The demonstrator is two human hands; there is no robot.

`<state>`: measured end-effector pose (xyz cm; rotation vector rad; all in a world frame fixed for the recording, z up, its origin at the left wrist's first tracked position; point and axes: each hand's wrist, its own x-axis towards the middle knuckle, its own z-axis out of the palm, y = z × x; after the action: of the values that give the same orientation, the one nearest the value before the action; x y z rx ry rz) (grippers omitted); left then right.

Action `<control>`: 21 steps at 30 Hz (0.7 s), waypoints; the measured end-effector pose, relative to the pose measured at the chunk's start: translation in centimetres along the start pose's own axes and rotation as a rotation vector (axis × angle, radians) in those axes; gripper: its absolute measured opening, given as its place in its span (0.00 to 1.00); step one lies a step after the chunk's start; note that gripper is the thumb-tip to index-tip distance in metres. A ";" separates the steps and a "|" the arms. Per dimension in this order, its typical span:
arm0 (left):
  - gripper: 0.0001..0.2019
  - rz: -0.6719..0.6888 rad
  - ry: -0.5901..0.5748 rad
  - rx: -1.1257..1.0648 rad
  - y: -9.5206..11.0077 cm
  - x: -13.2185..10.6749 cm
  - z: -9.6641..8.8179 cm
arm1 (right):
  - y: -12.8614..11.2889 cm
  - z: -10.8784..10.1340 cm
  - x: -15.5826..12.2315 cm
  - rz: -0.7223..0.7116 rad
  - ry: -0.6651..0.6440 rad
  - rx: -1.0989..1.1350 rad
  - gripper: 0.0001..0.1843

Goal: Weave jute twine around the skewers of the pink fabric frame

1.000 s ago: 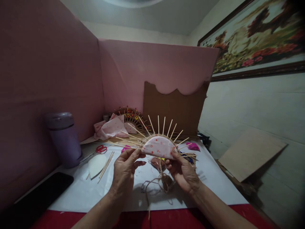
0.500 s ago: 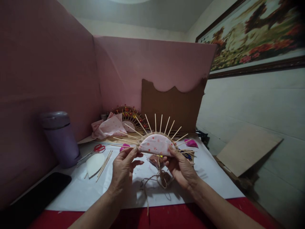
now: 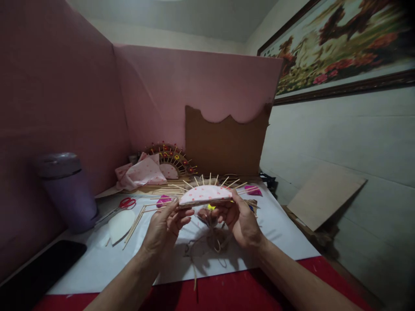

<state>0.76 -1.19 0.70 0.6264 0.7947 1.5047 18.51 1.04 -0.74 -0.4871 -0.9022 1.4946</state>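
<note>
Both my hands hold up a half-round craft piece (image 3: 205, 194), padded with pink spotted cloth and ringed with wooden skewers that fan out from its curved edge. It is tilted back so it lies nearly flat. My left hand (image 3: 164, 226) pinches its left corner with closed fingers. My right hand (image 3: 238, 220) grips its right corner with thumb on top. Under the piece a tangle of brown twine (image 3: 207, 246) lies on the white paper (image 3: 279, 242).
A purple flask (image 3: 66, 190) stands at the left, a black phone (image 3: 35, 276) in front of it. Red scissors (image 3: 125, 203), loose skewers (image 3: 134, 222), a white half-round cutout (image 3: 119, 224), folded pink cloth (image 3: 141, 175) and a finished fan piece (image 3: 170, 162) lie behind. Brown cardboard (image 3: 223, 142) leans on the pink partition.
The craft piece has tipped back from upright to nearly flat, and both hands have lowered slightly. The view has shifted so everything sits further left.
</note>
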 end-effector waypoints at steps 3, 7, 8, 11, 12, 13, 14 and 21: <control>0.06 -0.016 0.029 0.001 0.2 0.3 -0.1 | -0.4 0.1 0.0 -0.011 -0.002 -0.020 0.22; 0.07 -0.054 0.092 -0.039 0.8 0.1 0.2 | -0.5 0.2 -0.1 -0.045 -0.009 -0.047 0.27; 0.07 -0.067 0.121 -0.059 1.0 0.1 0.3 | -0.4 0.1 -0.2 -0.069 -0.020 -0.060 0.26; 0.08 -0.107 0.188 -0.117 1.5 0.1 0.3 | -0.1 0.0 -0.1 -0.136 -0.036 -0.144 0.22; 0.08 -0.121 0.195 -0.134 1.6 0.2 0.3 | 0.1 -0.1 -0.1 -0.133 -0.025 -0.184 0.20; 0.09 -0.135 0.195 -0.151 1.7 0.3 0.2 | 0.2 -0.2 0.0 -0.114 -0.004 -0.228 0.20; 0.09 -0.155 0.189 -0.167 1.8 0.4 0.1 | 0.3 -0.3 0.1 -0.085 0.021 -0.266 0.19; 0.07 -0.372 0.151 -0.178 2.0 -0.3 0.6 | -0.4 -0.5 0.5 -0.043 -0.083 -0.095 0.26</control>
<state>0.05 -1.46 2.68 0.2177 0.8301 1.2701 19.04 1.57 -0.66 -0.4744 -1.0463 1.4460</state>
